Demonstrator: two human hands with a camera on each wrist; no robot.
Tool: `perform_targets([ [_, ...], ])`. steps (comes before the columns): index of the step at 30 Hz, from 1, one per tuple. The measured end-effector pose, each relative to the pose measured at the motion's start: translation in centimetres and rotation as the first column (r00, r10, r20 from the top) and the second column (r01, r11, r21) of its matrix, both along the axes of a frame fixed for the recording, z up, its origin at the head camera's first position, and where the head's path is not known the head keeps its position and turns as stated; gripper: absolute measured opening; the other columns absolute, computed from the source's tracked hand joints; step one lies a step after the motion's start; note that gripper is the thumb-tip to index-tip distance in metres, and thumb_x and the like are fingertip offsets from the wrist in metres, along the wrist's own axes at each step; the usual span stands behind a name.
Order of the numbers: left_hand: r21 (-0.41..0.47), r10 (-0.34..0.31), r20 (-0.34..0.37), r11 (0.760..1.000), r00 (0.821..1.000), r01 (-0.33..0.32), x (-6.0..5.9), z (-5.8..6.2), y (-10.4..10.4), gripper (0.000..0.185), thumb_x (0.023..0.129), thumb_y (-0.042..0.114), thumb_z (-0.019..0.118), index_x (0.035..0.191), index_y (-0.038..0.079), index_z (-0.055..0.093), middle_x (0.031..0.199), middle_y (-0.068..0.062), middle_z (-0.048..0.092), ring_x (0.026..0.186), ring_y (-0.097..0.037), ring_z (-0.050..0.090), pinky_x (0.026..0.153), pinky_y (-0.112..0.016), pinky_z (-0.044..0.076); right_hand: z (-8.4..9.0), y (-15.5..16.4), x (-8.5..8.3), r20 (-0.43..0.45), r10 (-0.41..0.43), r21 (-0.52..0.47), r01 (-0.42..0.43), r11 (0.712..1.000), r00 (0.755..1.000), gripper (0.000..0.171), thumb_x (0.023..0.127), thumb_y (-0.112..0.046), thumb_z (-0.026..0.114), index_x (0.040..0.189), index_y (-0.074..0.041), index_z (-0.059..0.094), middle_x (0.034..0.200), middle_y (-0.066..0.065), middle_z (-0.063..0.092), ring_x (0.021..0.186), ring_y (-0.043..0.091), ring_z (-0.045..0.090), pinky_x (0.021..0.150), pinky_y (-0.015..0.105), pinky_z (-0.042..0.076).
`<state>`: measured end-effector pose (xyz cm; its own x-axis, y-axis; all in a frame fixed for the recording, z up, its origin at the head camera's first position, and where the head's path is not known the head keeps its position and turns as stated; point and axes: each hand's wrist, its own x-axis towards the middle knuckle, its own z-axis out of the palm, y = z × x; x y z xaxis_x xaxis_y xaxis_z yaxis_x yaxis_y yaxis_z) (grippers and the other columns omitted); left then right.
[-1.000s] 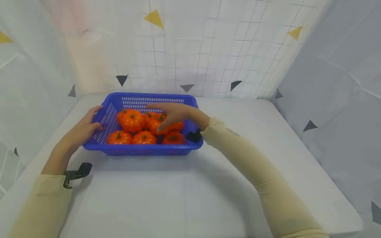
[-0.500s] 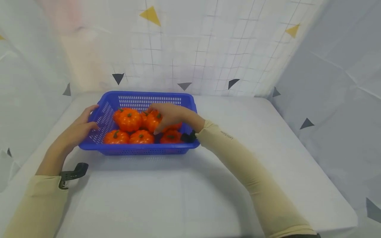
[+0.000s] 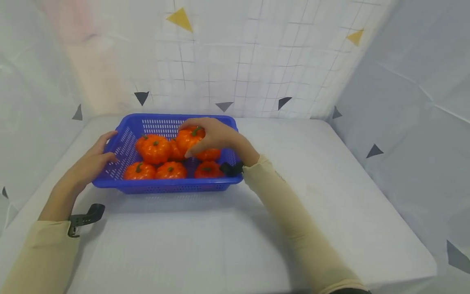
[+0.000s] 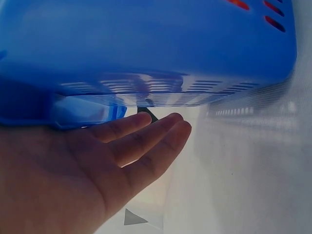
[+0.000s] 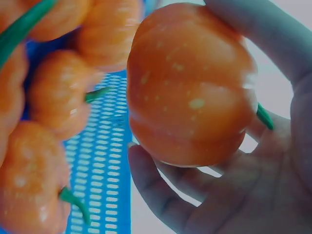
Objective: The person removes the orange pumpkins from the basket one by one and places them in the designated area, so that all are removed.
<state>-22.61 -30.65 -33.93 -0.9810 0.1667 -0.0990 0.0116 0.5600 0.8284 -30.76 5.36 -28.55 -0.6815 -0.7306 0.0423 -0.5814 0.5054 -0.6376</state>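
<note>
A blue slotted basket (image 3: pixel 165 185) stands on the white table and holds several small orange pumpkins (image 3: pixel 154 149). My right hand (image 3: pixel 213 136) grips one pumpkin (image 3: pixel 188 139) from above and holds it a little higher than the others. In the right wrist view the fingers curl round this pumpkin (image 5: pixel 190 87), with the other pumpkins (image 5: pixel 58 97) and the basket floor (image 5: pixel 105 161) below. My left hand (image 3: pixel 89 161) rests against the basket's left side. Its fingers (image 4: pixel 146 141) lie straight along the basket's outer wall (image 4: pixel 146 44) under the rim.
The white table (image 3: pixel 227 237) reaches from the basket to the front edge and to the right. White sheets with dark and yellow triangles (image 3: pixel 224 106) wall in the back and both sides. A black strap (image 3: pixel 86 216) sits at my left wrist.
My right hand has closed round a pumpkin in the middle of the basket and raised it above the pile. The left hand has stayed at the basket's left side.
</note>
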Motion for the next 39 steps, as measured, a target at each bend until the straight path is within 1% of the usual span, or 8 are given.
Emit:
perform_targets([
  [3, 0.001, -0.006, 0.01, 1.0, 1.0, 0.006, 0.0, -0.2, -0.1, 0.081, 0.102, 0.006, 0.039, 0.168, 0.017, -0.007, 0.169, -0.028, -0.011, 0.149, -0.062, 0.001, 0.11, -0.082, 0.012, -0.1, 0.6, 0.4, 0.038, 0.008, -0.092, -0.004, 0.996, 0.999, 0.074, 0.078, -0.046, 0.089, 0.144, -0.025, 0.063, 0.144, -0.008, 0.056, 0.131, 0.014, 0.049, 0.112, 0.039, 0.042],
  [5, 0.0, -0.007, 0.015, 1.0, 1.0, 0.007, 0.1, -0.3, -0.2, 0.081, 0.102, 0.006, 0.039, 0.168, 0.017, -0.006, 0.169, -0.029, -0.01, 0.148, -0.062, 0.001, 0.11, -0.082, 0.011, 0.0, 0.8, 0.7, 0.033, 0.023, -0.121, -0.019, 0.992, 0.999, 0.073, 0.079, -0.044, 0.089, 0.144, -0.023, 0.062, 0.145, -0.008, 0.056, 0.134, 0.013, 0.047, 0.114, 0.038, 0.039],
  [10, -0.017, 0.002, 0.008, 1.0, 1.0, -0.002, 0.4, -0.2, -0.5, 0.08, 0.102, 0.006, 0.038, 0.168, 0.016, -0.006, 0.168, -0.032, -0.009, 0.147, -0.064, 0.003, 0.109, -0.083, 0.011, 0.7, 0.8, 1.4, -0.032, 0.02, -0.116, -0.023, 0.993, 0.999, 0.073, 0.078, -0.046, 0.089, 0.143, -0.025, 0.063, 0.145, -0.012, 0.056, 0.138, 0.011, 0.043, 0.118, 0.039, 0.034],
  [17, -0.022, -0.001, 0.001, 1.0, 1.0, 0.001, 0.7, 0.1, -0.6, 0.08, 0.102, 0.006, 0.038, 0.167, 0.016, -0.009, 0.167, -0.033, -0.009, 0.147, -0.064, 0.002, 0.109, -0.083, 0.01, 1.7, 1.3, 1.8, -0.082, 0.003, -0.129, -0.014, 0.991, 0.997, 0.07, 0.08, -0.043, 0.089, 0.142, -0.024, 0.063, 0.142, -0.01, 0.058, 0.134, 0.013, 0.046, 0.114, 0.038, 0.036],
  [22, -0.027, -0.011, -0.005, 1.0, 1.0, 0.01, 0.7, -0.2, -0.3, 0.081, 0.102, 0.005, 0.038, 0.167, 0.017, -0.008, 0.168, -0.031, -0.008, 0.148, -0.063, 0.0, 0.11, -0.082, 0.009, 2.2, 2.4, 2.0, -0.042, -0.059, -0.149, 0.052, 0.987, 0.997, 0.077, 0.079, -0.044, 0.089, 0.146, -0.025, 0.058, 0.141, -0.008, 0.057, 0.122, 0.014, 0.054, 0.104, 0.034, 0.047],
  [26, -0.052, -0.017, -0.007, 0.999, 1.0, 0.016, 0.6, -0.2, -0.2, 0.08, 0.103, 0.006, 0.037, 0.167, 0.016, -0.01, 0.168, -0.029, -0.01, 0.148, -0.062, -0.001, 0.109, -0.082, 0.01, 2.6, 3.4, 1.9, -0.02, -0.122, -0.193, 0.116, 0.974, 0.992, 0.085, 0.078, -0.044, 0.09, 0.15, -0.021, 0.051, 0.14, -0.003, 0.057, 0.113, 0.015, 0.059, 0.096, 0.031, 0.054],
  [33, -0.081, -0.022, -0.008, 0.996, 1.0, 0.022, 0.5, 0.1, -0.2, 0.078, 0.104, 0.007, 0.036, 0.165, 0.014, -0.012, 0.168, -0.029, -0.013, 0.149, -0.06, -0.004, 0.112, -0.08, 0.005, 3.3, 5.3, 1.8, -0.025, -0.183, -0.291, 0.168, 0.942, 0.983, 0.073, 0.08, -0.037, 0.089, 0.139, -0.014, 0.054, 0.125, 0.001, 0.062, 0.108, 0.019, 0.061, 0.089, 0.032, 0.058],
  [39, -0.092, -0.015, 0.001, 0.996, 1.0, 0.015, 0.5, -0.1, -0.3, 0.077, 0.105, 0.01, 0.035, 0.165, 0.015, -0.013, 0.167, -0.029, -0.013, 0.148, -0.061, -0.004, 0.111, -0.081, 0.006, 3.4, 6.4, 1.2, -0.026, -0.223, -0.307, 0.205, 0.929, 0.974, 0.075, 0.081, -0.036, 0.089, 0.143, -0.013, 0.054, 0.124, 0.001, 0.062, 0.111, 0.018, 0.06, 0.09, 0.032, 0.058],
])
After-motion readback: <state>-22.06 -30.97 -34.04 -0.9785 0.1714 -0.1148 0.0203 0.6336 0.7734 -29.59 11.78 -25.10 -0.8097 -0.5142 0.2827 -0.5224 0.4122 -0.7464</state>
